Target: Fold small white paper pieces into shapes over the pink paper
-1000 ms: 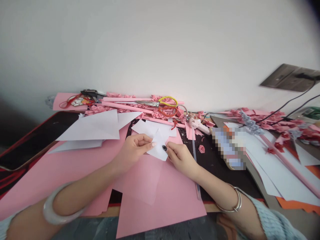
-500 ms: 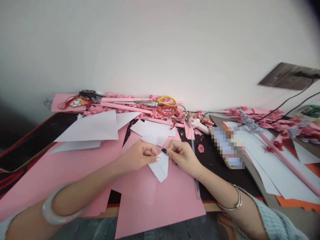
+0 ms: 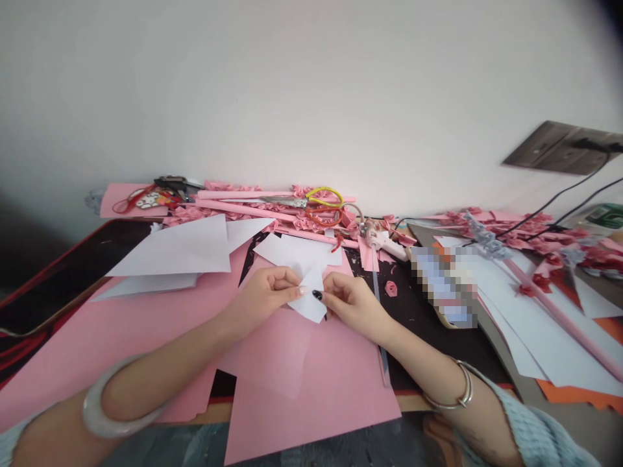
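A small folded piece of white paper (image 3: 311, 309) is pinched between my two hands, above a pink sheet (image 3: 335, 383). My left hand (image 3: 272, 293) grips its left side, thumb on top and fingers curled behind. On the right side, my right hand (image 3: 351, 299) pinches it with the thumb, which has a dark nail; part of those fingers is hidden behind the paper. Just beyond my hands lies a flat white sheet (image 3: 282, 255). Further left, larger white sheets (image 3: 180, 250) rest on another pink sheet (image 3: 160, 331).
Scissors (image 3: 324, 196) lie on pink paper stems and crumpled pieces along the wall. A glue gun (image 3: 389, 244) and a small pink paper rose (image 3: 390, 288) are to the right, beside a phone (image 3: 442, 288) with a blurred screen. White sheets (image 3: 516, 324) and a pink stick (image 3: 559, 314) lie further right.
The folded white paper has moved up, away from me, and its lower tip sits higher and further right. Both hands have shifted slightly, still pinching it.
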### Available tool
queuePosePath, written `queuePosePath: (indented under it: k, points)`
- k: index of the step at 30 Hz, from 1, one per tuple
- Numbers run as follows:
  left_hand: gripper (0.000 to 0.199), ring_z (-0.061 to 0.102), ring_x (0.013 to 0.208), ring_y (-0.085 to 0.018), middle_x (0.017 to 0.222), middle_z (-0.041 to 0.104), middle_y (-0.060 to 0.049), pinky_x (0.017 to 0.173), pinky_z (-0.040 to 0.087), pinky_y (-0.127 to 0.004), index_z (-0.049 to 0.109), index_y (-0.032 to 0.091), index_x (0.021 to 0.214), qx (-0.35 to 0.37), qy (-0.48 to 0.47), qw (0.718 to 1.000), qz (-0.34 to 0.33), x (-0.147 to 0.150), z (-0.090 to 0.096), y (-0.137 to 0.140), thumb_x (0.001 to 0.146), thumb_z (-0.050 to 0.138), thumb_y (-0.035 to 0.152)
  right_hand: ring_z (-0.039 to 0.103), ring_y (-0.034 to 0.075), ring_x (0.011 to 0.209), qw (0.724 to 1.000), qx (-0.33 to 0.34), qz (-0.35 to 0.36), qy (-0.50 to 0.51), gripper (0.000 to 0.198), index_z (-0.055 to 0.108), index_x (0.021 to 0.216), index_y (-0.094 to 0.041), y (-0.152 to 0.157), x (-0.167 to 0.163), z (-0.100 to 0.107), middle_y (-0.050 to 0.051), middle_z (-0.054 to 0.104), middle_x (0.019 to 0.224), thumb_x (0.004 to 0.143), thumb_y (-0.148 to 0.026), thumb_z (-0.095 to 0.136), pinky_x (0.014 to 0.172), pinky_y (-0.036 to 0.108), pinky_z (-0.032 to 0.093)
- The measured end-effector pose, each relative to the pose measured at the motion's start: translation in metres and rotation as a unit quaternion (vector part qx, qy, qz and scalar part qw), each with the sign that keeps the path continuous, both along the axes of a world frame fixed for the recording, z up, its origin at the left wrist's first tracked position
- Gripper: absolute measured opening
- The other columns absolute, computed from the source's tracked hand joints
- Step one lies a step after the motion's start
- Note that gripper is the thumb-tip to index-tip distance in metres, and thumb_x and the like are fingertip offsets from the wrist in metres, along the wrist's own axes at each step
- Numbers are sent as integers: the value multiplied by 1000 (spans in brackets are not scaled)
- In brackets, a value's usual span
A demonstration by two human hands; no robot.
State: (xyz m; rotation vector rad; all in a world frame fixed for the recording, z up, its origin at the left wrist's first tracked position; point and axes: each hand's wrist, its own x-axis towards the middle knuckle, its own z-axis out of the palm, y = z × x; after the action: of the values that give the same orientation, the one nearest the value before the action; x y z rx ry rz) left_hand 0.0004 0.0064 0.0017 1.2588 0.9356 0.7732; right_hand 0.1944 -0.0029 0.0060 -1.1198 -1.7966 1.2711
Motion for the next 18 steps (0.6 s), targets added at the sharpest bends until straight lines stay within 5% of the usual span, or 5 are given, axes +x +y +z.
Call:
queuePosePath:
  k: [6,12,18]
  points:
    - [18,64,70,-16,68,66,0,74,51,-32,52,16,74,10,15,1000,-6,3,-1,-2,73,64,29,43,8,43,997,34,-70,-25,20,48,69,-18,1,1,-1,-5,45,49,84,-30,50,43,20,32]
    - [34,62,63,-13,65,65,5,67,49,-28,36,23,95,65,-2,997,39,4,-1,-6,76,63,28,37,6,34,994,8,-87,66,18,42,95,-21,-1,-1,-3,-12,41,44,82,-26,54,37,17,27]
    - [19,60,66,-13,73,65,0,64,48,-25,55,19,96,121,31,991,55,2,4,-7,80,57,29,49,7,45,989,29,-59,133,8,53,85,-19,1,0,-4,-5,54,57,81,-25,56,44,19,38]
